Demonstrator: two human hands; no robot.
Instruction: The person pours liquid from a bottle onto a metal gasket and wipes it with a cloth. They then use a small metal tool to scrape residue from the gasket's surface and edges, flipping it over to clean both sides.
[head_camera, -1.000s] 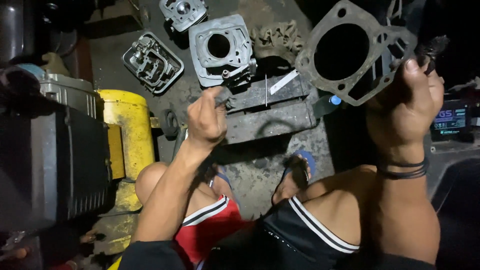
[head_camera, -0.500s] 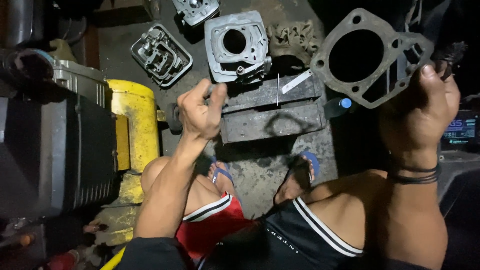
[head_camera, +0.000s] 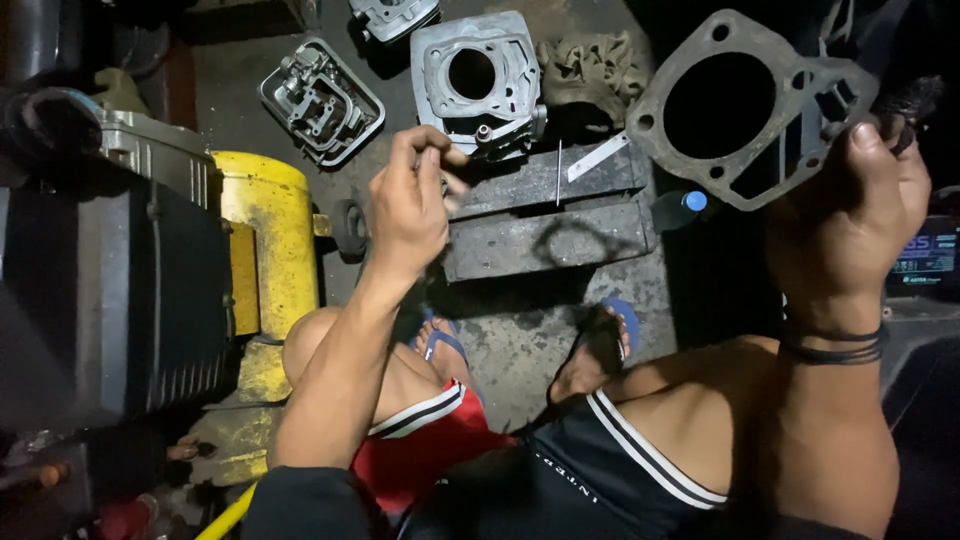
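The right hand (head_camera: 860, 215) holds a grey gasket (head_camera: 745, 110) by its edge at three o'clock, grip closed on it. The left hand (head_camera: 410, 205) pinches something too small to tell, with the cylinder (head_camera: 478, 80) at one o'clock and the block (head_camera: 550, 215) at three.

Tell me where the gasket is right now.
In the head view the flat grey gasket is at upper right, held up in the right hand above the grey block, right of the engine cylinder on the floor.
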